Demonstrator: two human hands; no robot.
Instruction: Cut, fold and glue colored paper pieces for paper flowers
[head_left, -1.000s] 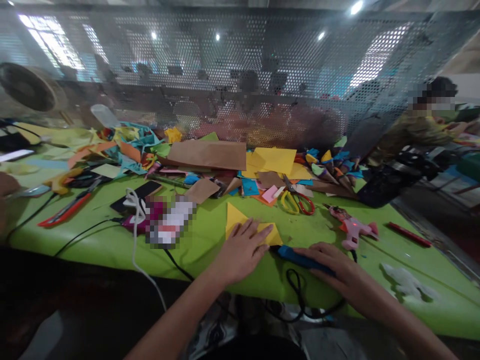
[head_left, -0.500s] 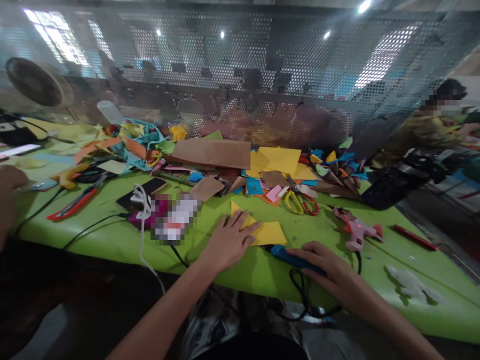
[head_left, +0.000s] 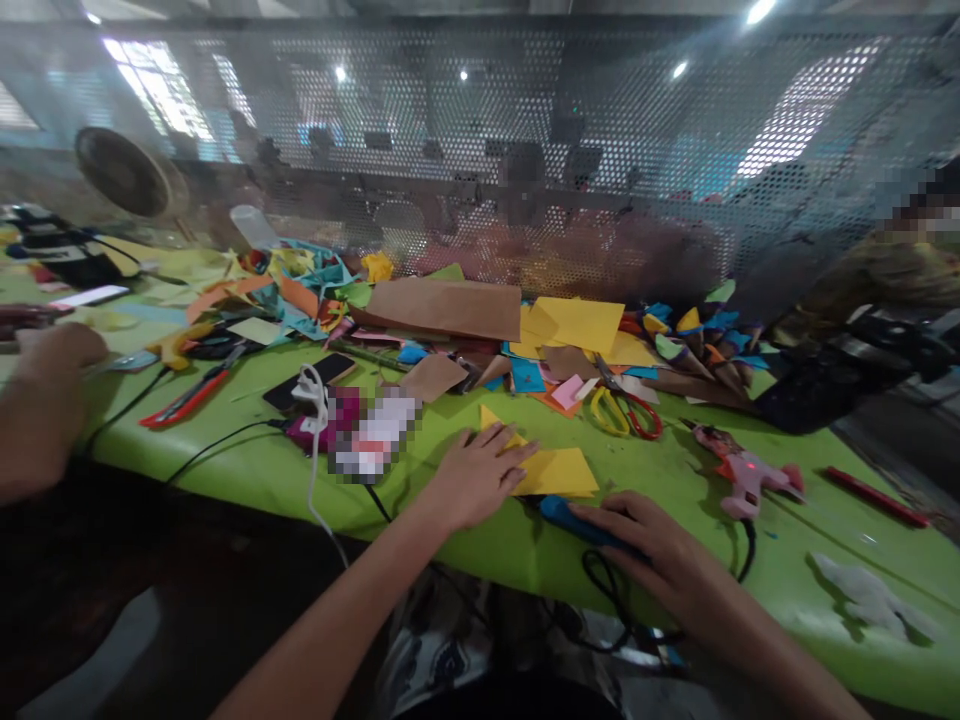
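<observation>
My left hand [head_left: 480,478] lies flat with its fingers spread, pressing a piece of yellow paper [head_left: 559,472] onto the green tabletop. The paper seems folded, with one pointed corner showing beyond the fingers. My right hand [head_left: 637,535] is closed round a slim blue tool with a black cord [head_left: 566,513]. Its dark front end meets the paper's lower edge; whether it is over or under the paper I cannot tell. To the right of the right hand rests a pink glue gun [head_left: 750,475], and scissors with yellow and red handles [head_left: 630,408] lie beyond the paper.
Left of my hands are a power adapter with a white cable [head_left: 311,400], a dark phone [head_left: 311,380] and a red cutter [head_left: 195,395]. Paper scraps and a brown sheet [head_left: 442,308] line the mesh. Another person's arm [head_left: 45,400] reaches in at far left; a red pen-like stick [head_left: 877,495] lies right.
The view has turned slightly left, so things sit further right in the picture. The blue tool has shifted left along the paper's lower edge. My left hand keeps pressing the yellow paper.
</observation>
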